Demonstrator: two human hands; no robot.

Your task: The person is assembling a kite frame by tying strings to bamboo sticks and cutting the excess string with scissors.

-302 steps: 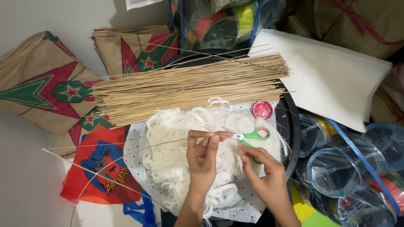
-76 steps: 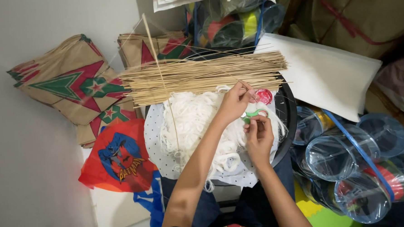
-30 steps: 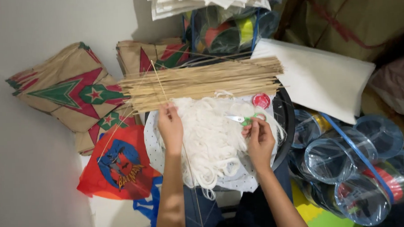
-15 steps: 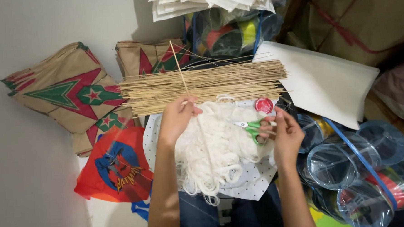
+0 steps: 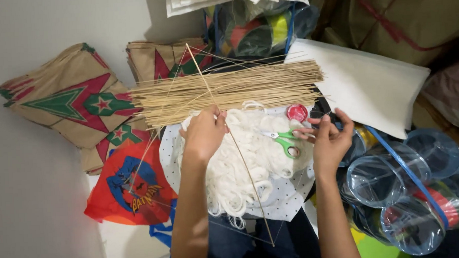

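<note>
Here the left hand (image 5: 205, 132) is closed around one thin bamboo stick (image 5: 230, 139), which runs slanted from the brown kites (image 5: 164, 59) down over the heap of white string (image 5: 246, 159). The right hand (image 5: 329, 140) is open with fingers spread, just beside the green scissors (image 5: 284, 141) lying on the string. Above them lies the bundle of sticks (image 5: 228, 90).
</note>
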